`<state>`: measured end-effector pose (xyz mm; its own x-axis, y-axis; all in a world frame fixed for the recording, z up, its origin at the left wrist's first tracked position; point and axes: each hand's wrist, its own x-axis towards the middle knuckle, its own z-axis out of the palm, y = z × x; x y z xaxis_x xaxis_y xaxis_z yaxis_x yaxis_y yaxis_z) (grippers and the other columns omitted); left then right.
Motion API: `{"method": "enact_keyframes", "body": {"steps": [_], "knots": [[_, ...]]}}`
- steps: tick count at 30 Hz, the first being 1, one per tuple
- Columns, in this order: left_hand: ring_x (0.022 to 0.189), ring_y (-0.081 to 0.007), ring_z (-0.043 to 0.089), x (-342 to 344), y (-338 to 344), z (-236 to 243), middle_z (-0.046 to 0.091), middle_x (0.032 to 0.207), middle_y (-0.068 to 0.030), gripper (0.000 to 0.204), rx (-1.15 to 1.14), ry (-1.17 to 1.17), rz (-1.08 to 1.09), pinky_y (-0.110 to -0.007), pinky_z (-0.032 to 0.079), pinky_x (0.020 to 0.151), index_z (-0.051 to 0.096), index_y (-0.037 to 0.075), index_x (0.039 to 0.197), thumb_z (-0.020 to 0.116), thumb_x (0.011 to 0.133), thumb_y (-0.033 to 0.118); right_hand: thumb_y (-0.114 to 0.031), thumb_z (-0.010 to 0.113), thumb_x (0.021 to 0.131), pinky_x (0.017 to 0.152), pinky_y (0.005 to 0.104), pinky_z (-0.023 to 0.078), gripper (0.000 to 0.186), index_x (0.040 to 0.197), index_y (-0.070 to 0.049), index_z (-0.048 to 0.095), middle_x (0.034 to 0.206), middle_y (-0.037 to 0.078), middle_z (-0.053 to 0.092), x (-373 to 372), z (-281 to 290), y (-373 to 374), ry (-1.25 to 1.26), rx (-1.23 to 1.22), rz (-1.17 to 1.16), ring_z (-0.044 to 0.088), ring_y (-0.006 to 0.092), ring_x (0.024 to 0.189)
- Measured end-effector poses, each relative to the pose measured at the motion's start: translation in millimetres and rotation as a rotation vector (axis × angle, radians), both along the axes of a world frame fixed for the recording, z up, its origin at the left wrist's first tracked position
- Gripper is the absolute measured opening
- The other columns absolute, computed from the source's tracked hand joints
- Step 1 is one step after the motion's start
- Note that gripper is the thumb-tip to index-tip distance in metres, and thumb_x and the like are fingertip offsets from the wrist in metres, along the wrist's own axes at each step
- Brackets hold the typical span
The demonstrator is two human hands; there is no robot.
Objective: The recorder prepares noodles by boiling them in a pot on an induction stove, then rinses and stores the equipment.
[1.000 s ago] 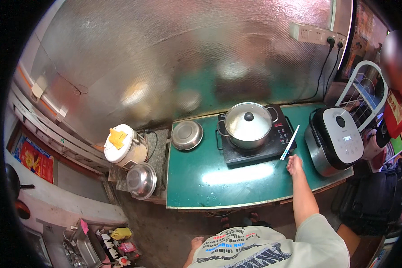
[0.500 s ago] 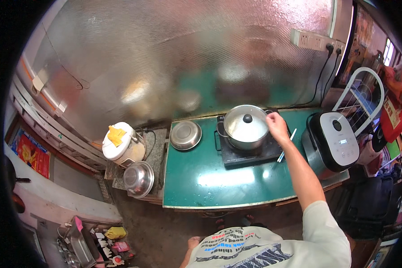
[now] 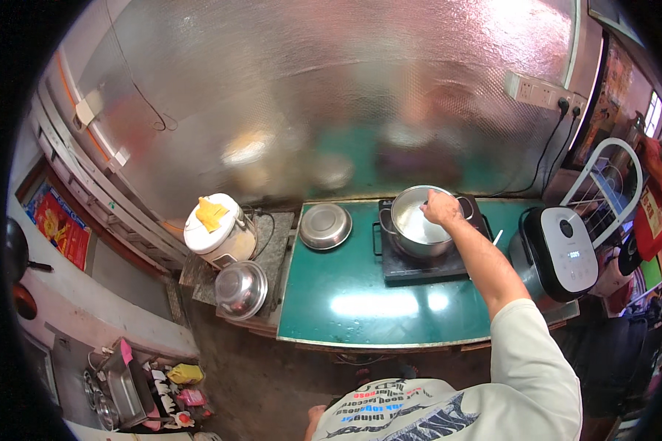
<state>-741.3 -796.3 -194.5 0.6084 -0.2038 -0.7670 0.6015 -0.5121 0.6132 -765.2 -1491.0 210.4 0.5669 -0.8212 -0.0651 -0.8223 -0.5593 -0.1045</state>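
Note:
A steel pot (image 3: 421, 250) with a glass lid (image 3: 410, 220) stands on a black flat cooker (image 3: 397, 272) on the green table (image 3: 324, 298). My right hand (image 3: 443, 209) reaches over the lid from the right, its fingers closed at the lid's dark knob, most of which they hide. The pot's contents look whitish through the glass. Pale chopsticks (image 3: 498, 237) lie at the cooker's right side, partly behind my forearm. My left hand (image 3: 316, 417) hangs low beside my shirt, away from the table; its fingers do not show clearly.
An overturned steel bowl (image 3: 325, 226) sits left of the cooker. Further left are a white-lidded cooker (image 3: 217, 228) with a yellow cloth (image 3: 211, 214) and a shiny steel bowl (image 3: 240, 289). A black-and-white rice cooker (image 3: 563, 250) stands right, near my forearm. Foil (image 3: 331, 88) covers the wall behind.
My right hand has moved left from the pot's right rim onto the lid's knob. The view has shifted a little, so the table sits further right and lower. My left hand still hangs low.

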Motion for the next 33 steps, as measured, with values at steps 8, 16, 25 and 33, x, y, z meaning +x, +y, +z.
{"method": "enact_keyframes", "body": {"steps": [8, 16, 25, 33], "knots": [[0.077, -0.0207, 0.065, 1, 10, -23, 0.070, 0.084, -0.0109, 0.017, 0.023, -0.151, -0.225, -0.033, 0.052, 0.069, 0.071, -0.004, 0.090, 0.063, 0.076, 0.004, -0.039, 0.061, 0.085, 0.090, 0.0443, 0.049, 0.047, 0.113, -0.001, 0.059, 0.107, 0.021, 0.065, 6, -5, 0, -0.051, -0.095, 0.078, 0.063, 0.0338, 0.104], [0.083, -0.0194, 0.066, 29, -1, -23, 0.071, 0.088, -0.0102, 0.022, -0.174, -0.011, -0.216, -0.030, 0.052, 0.075, 0.071, 0.000, 0.089, 0.053, 0.077, 0.000, -0.038, 0.057, 0.077, 0.079, 0.0429, 0.051, 0.041, 0.077, 0.001, 0.070, 0.082, 0.026, 0.067, -19, 33, -48, -0.577, 0.086, -0.112, 0.067, 0.0377, 0.084], [0.083, -0.0179, 0.066, 17, 20, -33, 0.071, 0.089, -0.0096, 0.022, -0.267, 0.238, 0.008, -0.029, 0.051, 0.077, 0.072, 0.000, 0.092, 0.054, 0.078, 0.000, -0.033, 0.055, 0.086, 0.038, 0.0269, 0.031, 0.038, 0.079, 0.003, 0.062, 0.064, 0.007, 0.057, -39, 78, -50, -0.861, 0.476, -0.150, 0.041, 0.0083, 0.042], [0.091, -0.0194, 0.066, 41, -9, -41, 0.071, 0.095, -0.0114, 0.029, -0.202, 0.189, -0.064, -0.029, 0.051, 0.083, 0.071, 0.000, 0.095, 0.049, 0.076, -0.003, -0.037, 0.056, 0.080, 0.069, 0.0353, 0.050, 0.045, 0.088, 0.006, 0.068, 0.075, 0.015, 0.068, -29, 64, -39, -0.609, 0.150, -0.052, 0.066, 0.0222, 0.070]]}}
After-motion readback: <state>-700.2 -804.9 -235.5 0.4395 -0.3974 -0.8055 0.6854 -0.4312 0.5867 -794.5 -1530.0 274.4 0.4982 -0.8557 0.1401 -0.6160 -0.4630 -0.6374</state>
